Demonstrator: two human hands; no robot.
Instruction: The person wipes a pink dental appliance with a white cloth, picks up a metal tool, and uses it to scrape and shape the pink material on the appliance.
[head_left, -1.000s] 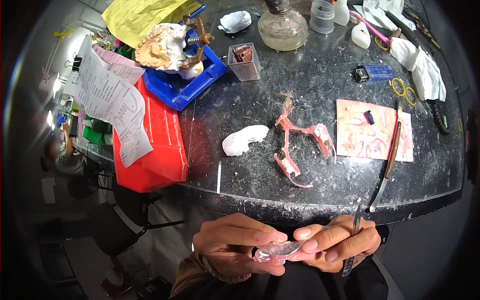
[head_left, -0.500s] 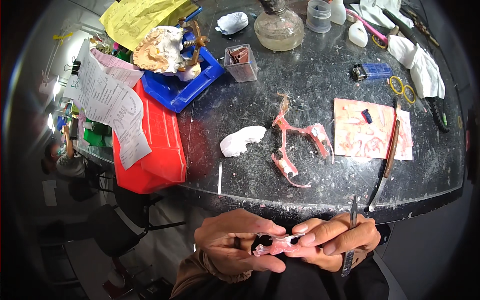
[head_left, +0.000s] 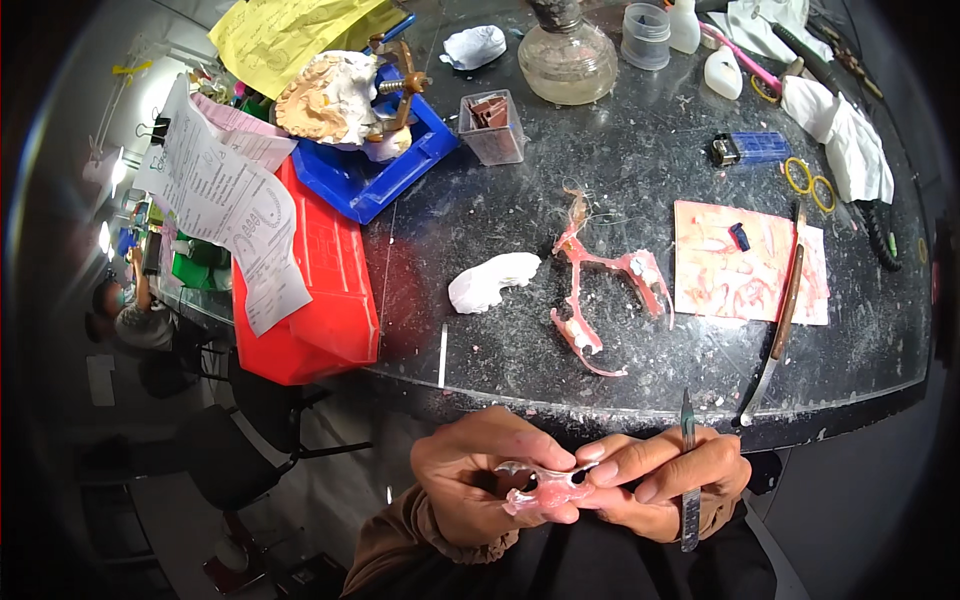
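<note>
A pink partial denture piece [head_left: 548,493] with clear, shiny edges and holes is held at the table's front edge. My left hand [head_left: 465,475] pinches its left side between thumb and fingers. At its right side, my right hand [head_left: 665,478] grips it with the fingertips. A scalpel [head_left: 690,520] is also tucked between the right hand's fingers, blade pointing away from me. Beyond the hands lies a branched pink wax piece [head_left: 573,275] with white bits on it. Left of that piece is a white plaster-like lump [head_left: 492,282].
At right, a wooden-handled knife [head_left: 787,305] lies across a pink-smeared slab [head_left: 708,270]. A lighter [head_left: 750,148] and a glass burner [head_left: 568,70] stand farther back. At left are a red bin [head_left: 310,340] and a blue tray [head_left: 372,203] holding a dental cast [head_left: 330,100].
The denture piece has been tilted, and my left fingers have shifted around it. My right hand and the scalpel have moved slightly left. The view has shifted a little.
</note>
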